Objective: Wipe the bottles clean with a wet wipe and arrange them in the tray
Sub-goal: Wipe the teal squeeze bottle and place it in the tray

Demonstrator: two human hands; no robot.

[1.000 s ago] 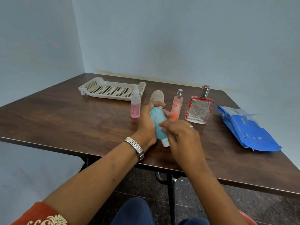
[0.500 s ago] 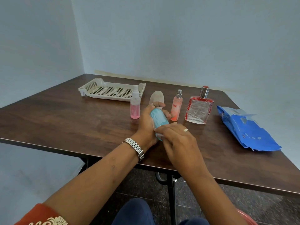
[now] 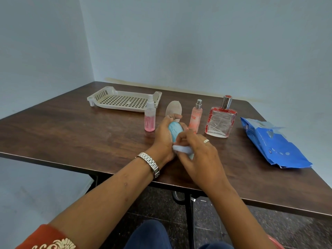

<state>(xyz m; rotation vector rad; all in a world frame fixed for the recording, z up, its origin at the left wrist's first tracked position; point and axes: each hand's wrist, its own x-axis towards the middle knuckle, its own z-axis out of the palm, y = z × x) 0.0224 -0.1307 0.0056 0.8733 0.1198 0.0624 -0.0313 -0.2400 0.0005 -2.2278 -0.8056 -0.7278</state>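
1. Left hand (image 3: 164, 136) is closed around the blue bottle (image 3: 175, 131), holding it tilted above the bench (image 3: 71, 133), just in front of the beige oval bottle (image 3: 173, 109).
2. Right hand (image 3: 199, 153) pinches a bunched wet wipe (image 3: 181, 150) against the blue bottle's lower end.
3. Tray (image 3: 124, 101), behind and left of the blue bottle, holds nothing.
4. Clear pink spray bottle (image 3: 150, 117), slim pink bottle (image 3: 195, 116) and red square bottle (image 3: 220, 120) stand beside the blue bottle, apparently not yet wiped.
5. Judgement: rotate the blue bottle in the left hand so the wipe covers all sides and the cap; keep a firm hold, as a wet surface may slip.
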